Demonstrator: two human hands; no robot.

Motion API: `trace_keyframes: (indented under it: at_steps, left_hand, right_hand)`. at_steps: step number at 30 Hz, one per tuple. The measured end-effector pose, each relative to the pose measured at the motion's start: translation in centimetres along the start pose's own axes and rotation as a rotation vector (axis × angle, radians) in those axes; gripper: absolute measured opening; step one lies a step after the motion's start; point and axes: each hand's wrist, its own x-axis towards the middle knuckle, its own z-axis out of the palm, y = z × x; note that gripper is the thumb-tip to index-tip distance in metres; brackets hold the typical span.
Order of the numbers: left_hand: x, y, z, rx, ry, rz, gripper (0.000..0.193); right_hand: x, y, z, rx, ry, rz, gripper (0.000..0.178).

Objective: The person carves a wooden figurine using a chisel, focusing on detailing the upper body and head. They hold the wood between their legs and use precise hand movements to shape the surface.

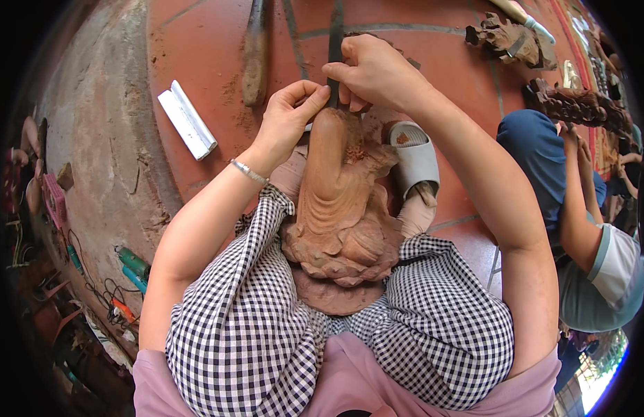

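Observation:
A brown carved wooden figure [336, 201] with flowing folds and a petalled base rests between my thighs, its narrow end pointing away from me. Just beyond that end is a dark flat strip [336, 42], perhaps a file or sandpaper; I cannot tell which. My left hand [294, 115] pinches the strip's near end between thumb and forefinger. Curled over the same strip from the right, my right hand [377, 73] has its fingers closed. Fine wood shavings [355, 149] lie in a hollow of the figure.
On the red tiles lie a white oblong block [188, 119] and a wooden-handled tool [254, 62]. Dark carved pieces [513, 43] are at the upper right. Another person [593, 229] sits close on my right. Power tools with cords [131, 267] lie at left. My slipper [416, 156] is beside the figure.

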Motion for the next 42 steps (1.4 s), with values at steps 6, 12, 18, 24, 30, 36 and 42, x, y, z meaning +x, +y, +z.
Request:
trace_keyframes:
  at_steps: [6,12,18,24,30,36,42]
  left_hand:
    - [-2.4,1.7,1.3,0.089,0.058,0.032,0.022]
    - [-0.7,2.2,1.0,0.317,0.057,0.044,0.022]
    - [-1.2,2.6,1.6,0.441,0.070,0.134,0.022]
    - [-2.0,3.1,1.9,0.382,0.052,0.081,0.027]
    - [-0.6,3.7,1.5,0.572,-0.001,0.135,0.031]
    - [-2.2,4.0,2.2,0.616,0.018,0.289,0.022]
    - [-0.8,3.9,1.8,0.780,-0.008,0.365,0.023]
  right_hand:
    - [-1.1,1.3,-0.3,0.348,-0.094,0.007,0.027]
    - [-1.7,2.4,0.1,0.311,0.020,-0.054,0.028]
    - [-3.1,3.7,0.5,0.445,0.020,-0.075,0.028]
    - [-3.8,2.7,0.0,0.462,-0.022,-0.045,0.026]
    - [-3.5,5.5,0.8,0.521,0.087,-0.079,0.022]
    - [-5.1,6.2,1.2,0.657,0.035,-0.090,0.020]
    - [-5.5,6.9,1.7,0.605,0.162,-0.094,0.020]
